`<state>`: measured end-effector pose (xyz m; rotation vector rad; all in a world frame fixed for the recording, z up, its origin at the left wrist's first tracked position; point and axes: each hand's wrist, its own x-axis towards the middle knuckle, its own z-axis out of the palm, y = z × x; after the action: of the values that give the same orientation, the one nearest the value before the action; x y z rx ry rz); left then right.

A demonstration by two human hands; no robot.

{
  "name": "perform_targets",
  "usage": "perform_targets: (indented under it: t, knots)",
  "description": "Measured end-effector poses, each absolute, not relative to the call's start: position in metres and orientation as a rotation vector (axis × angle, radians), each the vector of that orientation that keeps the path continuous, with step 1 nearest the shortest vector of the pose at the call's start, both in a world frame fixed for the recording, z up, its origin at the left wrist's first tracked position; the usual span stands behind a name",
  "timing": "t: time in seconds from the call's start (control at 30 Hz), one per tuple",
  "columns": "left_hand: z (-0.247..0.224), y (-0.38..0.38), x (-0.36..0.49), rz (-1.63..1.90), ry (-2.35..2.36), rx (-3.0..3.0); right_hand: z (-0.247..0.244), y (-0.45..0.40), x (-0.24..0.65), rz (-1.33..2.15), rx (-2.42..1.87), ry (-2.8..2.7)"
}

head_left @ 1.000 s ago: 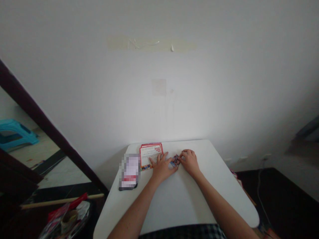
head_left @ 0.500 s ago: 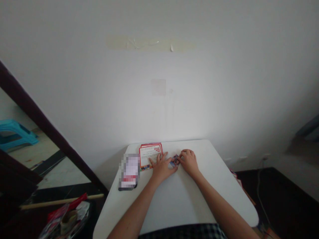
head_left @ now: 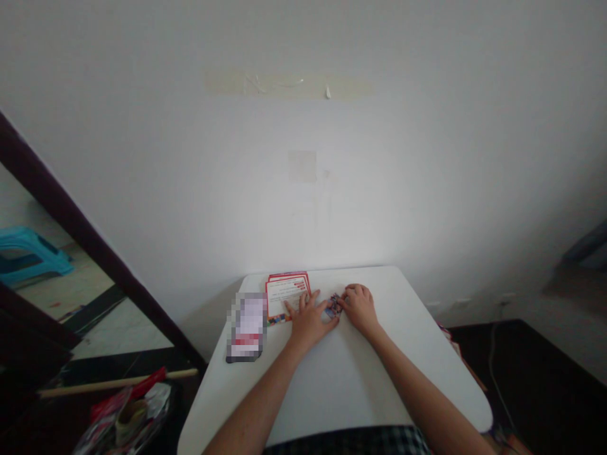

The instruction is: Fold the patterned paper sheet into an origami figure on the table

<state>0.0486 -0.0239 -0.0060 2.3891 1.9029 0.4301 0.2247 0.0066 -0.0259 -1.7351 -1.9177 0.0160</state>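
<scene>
Small dark, multicoloured pieces [head_left: 334, 306] lie on the white table [head_left: 341, 392] between my hands; their exact shape is too small to tell. My left hand [head_left: 309, 319] rests with fingers spread, some on the printed sheets and the thumb and index at the left side of the pieces. Bent inward, the fingers of my right hand [head_left: 359, 304] pinch at the right side of the pieces. Red-edged printed sheets [head_left: 284, 294] are stacked under and beyond my left fingers.
A phone with a blurred screen [head_left: 247, 327] lies at the table's left side. The wall rises behind the table. On the floor at left are a bin with rubbish [head_left: 137, 417] and a wooden stick [head_left: 118, 383]. A blue stool [head_left: 33, 253] shows further left.
</scene>
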Motion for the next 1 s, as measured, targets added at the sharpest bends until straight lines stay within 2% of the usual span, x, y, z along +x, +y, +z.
perform_targets:
  t: [0.63, 1.0]
  knots:
    - [-0.003, -0.023, 0.052, 0.497, 1.850, 2.384, -0.027, 0.011, 0.222, -0.023, -1.802, -1.856]
    - [-0.003, -0.024, 0.051, 0.514, 1.883, 2.385, -0.042, 0.018, 0.252, 0.207, -1.440, -1.690]
